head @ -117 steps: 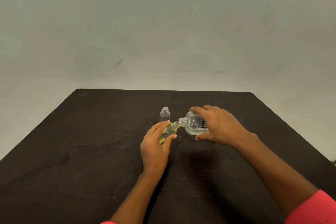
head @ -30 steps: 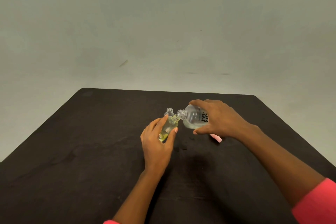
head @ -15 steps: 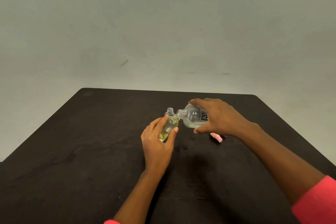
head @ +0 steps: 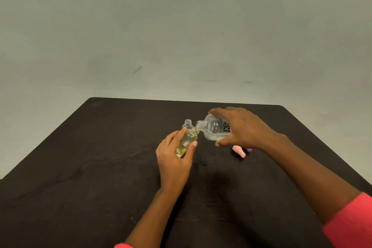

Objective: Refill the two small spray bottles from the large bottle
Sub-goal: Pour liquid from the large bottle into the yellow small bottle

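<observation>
My left hand holds a small clear spray bottle tilted to the right, uncapped, with yellowish liquid inside. My right hand grips the large clear bottle with black lettering, tipped sideways so its open neck meets the small bottle's mouth. A second small bottle, uncapped and seemingly without liquid, stands upright just behind the first, partly hidden by it.
The black table fills the lower view, with a grey wall behind. A pink cap and a purple cap lie on the table under my right wrist.
Over the last second almost nothing has moved. Since about four seconds ago, both hands have lifted the bottles slightly, and the pink cap has come into view.
</observation>
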{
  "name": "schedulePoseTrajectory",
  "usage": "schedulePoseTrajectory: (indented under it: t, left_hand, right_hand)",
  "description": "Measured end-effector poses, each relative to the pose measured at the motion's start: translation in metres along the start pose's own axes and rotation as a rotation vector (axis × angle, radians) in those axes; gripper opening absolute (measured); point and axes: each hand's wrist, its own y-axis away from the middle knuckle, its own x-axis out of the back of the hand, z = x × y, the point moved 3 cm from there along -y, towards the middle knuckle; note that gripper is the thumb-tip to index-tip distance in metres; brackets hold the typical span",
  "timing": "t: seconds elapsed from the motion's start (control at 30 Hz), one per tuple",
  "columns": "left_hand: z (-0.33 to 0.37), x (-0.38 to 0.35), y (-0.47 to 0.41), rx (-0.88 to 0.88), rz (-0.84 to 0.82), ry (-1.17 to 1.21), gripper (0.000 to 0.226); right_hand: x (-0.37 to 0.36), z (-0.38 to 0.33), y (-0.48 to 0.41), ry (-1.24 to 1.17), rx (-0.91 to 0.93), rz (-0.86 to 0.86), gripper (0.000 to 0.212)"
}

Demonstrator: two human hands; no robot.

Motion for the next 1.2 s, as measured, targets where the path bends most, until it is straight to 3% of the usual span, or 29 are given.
schedulePoseTrajectory:
  t: [1.2]
  left_hand:
    - [0.0011,0.0012,0.0000,0.026,-0.008,-0.010,0.046]
  right_hand:
    - [0.0026,-0.0004,-0.0044,0.048,0.024,-0.008,0.081]
